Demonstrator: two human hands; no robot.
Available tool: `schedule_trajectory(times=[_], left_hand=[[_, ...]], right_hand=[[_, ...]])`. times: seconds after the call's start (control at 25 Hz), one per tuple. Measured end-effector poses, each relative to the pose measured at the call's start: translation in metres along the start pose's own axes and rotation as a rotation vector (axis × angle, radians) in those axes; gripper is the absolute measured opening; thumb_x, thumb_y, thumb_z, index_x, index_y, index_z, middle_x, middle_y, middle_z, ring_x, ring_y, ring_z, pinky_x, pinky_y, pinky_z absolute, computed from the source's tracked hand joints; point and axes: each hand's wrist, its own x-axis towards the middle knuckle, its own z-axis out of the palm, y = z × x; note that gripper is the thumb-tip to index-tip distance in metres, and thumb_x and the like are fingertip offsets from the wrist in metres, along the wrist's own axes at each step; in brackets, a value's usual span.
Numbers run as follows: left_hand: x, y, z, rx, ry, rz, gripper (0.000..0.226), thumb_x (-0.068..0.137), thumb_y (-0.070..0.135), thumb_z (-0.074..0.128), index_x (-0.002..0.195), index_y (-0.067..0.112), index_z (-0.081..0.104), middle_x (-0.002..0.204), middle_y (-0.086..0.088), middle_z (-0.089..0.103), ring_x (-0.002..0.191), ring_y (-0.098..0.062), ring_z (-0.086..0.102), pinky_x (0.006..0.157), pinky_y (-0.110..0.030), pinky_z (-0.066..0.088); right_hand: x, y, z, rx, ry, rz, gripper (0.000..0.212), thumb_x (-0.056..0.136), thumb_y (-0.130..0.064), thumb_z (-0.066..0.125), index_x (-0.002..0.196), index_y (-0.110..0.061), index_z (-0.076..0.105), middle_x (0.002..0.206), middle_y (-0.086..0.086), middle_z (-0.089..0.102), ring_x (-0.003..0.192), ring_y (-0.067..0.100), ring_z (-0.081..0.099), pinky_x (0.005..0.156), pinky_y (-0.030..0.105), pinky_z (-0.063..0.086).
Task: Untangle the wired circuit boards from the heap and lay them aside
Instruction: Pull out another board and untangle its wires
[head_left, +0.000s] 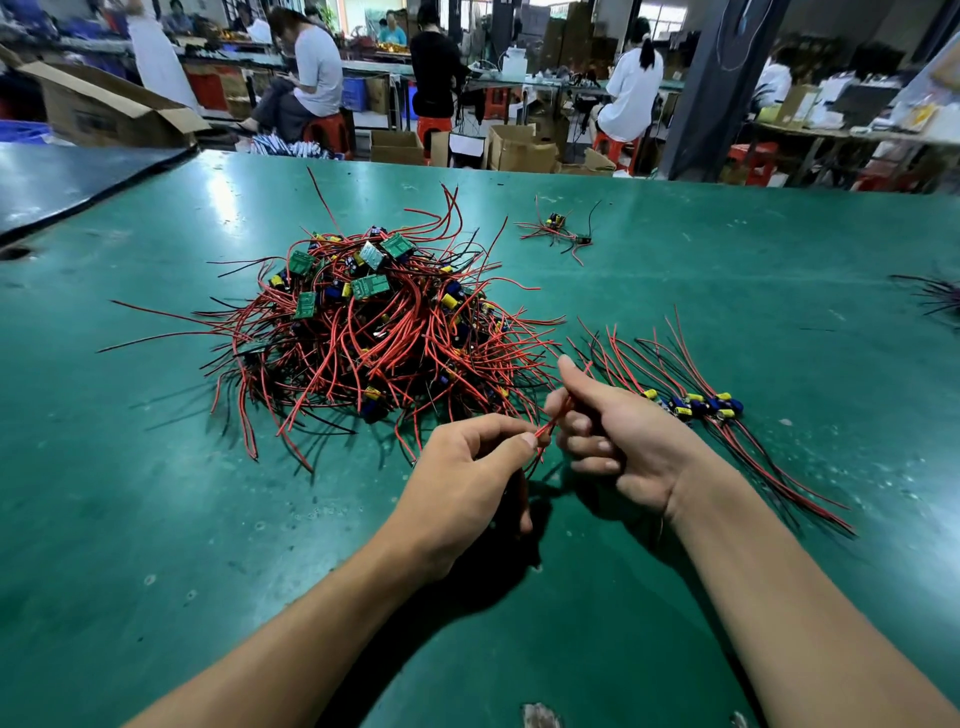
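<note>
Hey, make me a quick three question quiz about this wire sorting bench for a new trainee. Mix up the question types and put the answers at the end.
1. True or false: the left hand is empty.
2. Relative to the heap, where does the neat row of boards lie? A) to its left B) to its right, beside the right hand C) behind it
3. Fill in: the wires in the heap are red and ____.

Key: 1 false, the left hand pinches a red wire. 2 B. 3 black.
</note>
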Motion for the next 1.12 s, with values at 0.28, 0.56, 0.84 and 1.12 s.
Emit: schedule_trajectory(times=[0.28,0.56,0.84,1.12], left_hand=[[0.004,0.003,-0.004,-0.138,0.090,-0.047,0.020,0.098,0.015,0.056,0.092,-0.004,0.056,0.048,-0.007,0.055,0.034,-0.020,0.049,0.036,-0.023,0.041],[0.004,0.002,-0.006,-0.123,0.002,-0.049,0.020,0.095,0.013,0.060,0.075,0.012,0.060,0.045,-0.008,0.048,0.033,-0.020,0.048,0.038,-0.022,0.040],[0.001,0.002,-0.004,0.068,-0.067,0.028,0.018,0.095,0.017,0.061,0.081,0.004,0.061,0.046,-0.010,0.053,0.037,-0.023,0.053,0.043,-0.025,0.037],[0.001,0.002,-0.003,0.112,-0.087,0.034,0.016,0.094,0.016,0.062,0.081,0.009,0.067,0.047,-0.010,0.056,0.040,-0.024,0.054,0.046,-0.026,0.039]], right_hand=[[-0.002,0.019,0.020,-0.195,-0.091,-0.219,0.046,0.092,-0.041,0.066,0.106,0.002,0.071,0.048,-0.009,0.052,0.036,0.002,0.041,0.034,0.015,0.031],[0.008,0.017,0.018,-0.045,0.125,-0.234,0.030,0.090,-0.038,0.068,0.081,-0.011,0.077,0.057,-0.005,0.043,0.036,0.003,0.028,0.032,0.014,0.022],[0.008,0.000,0.006,0.364,0.156,-0.035,0.039,0.100,-0.030,0.055,0.068,-0.008,0.055,0.049,-0.004,0.037,0.027,0.003,0.021,0.025,0.015,0.016],[0.002,-0.003,0.002,0.545,-0.090,0.069,0.034,0.086,-0.025,0.060,0.056,-0.011,0.054,0.049,-0.005,0.030,0.031,0.006,0.010,0.025,0.017,0.012]])
